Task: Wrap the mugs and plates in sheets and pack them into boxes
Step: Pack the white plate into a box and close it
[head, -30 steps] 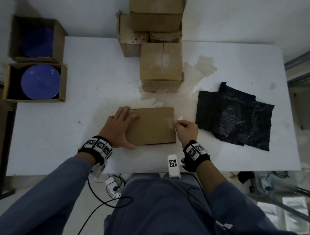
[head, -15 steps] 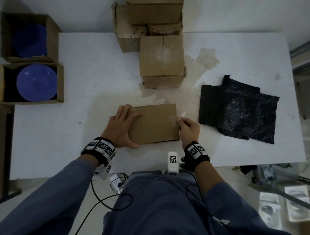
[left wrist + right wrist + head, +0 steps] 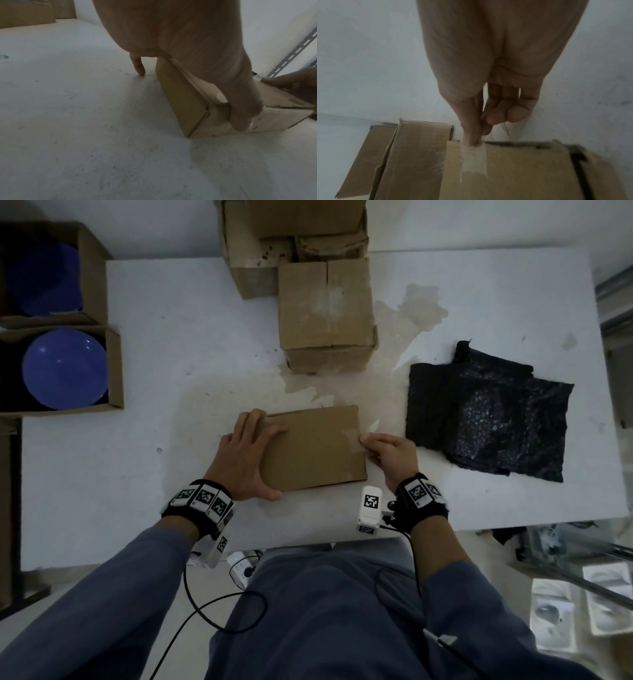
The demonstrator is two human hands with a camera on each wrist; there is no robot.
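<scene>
At the far left of the head view, two open boxes sit off the table edge; the nearer one [image 3: 114, 368] holds a blue plate [image 3: 65, 369], the farther one [image 3: 92, 272] another blue plate [image 3: 48, 282] in shadow. On the white table [image 3: 154, 440], the left hand [image 3: 245, 455] lies spread over the left end of a flat closed box [image 3: 313, 451], fingers flat on its lid. The left wrist view adds what the head view hides: the thumb [image 3: 240, 108] hangs down the near side wall, and one fingertip [image 3: 139, 67] touches the table beyond the box. Behind, a closed carton [image 3: 325, 309] stands in front of a stack of cartons [image 3: 291, 231]. At the box's right edge, the right hand [image 3: 390, 455] pinches a strip of clear tape [image 3: 352, 440]. Only the right wrist view shows the pinch clearly: thumb [image 3: 469, 128] and forefinger hold the tape's [image 3: 474, 159] end at the lid edge, the other fingers [image 3: 506, 113] curled free. Right of it lies a pile of black bubble sheets [image 3: 489, 416].
</scene>
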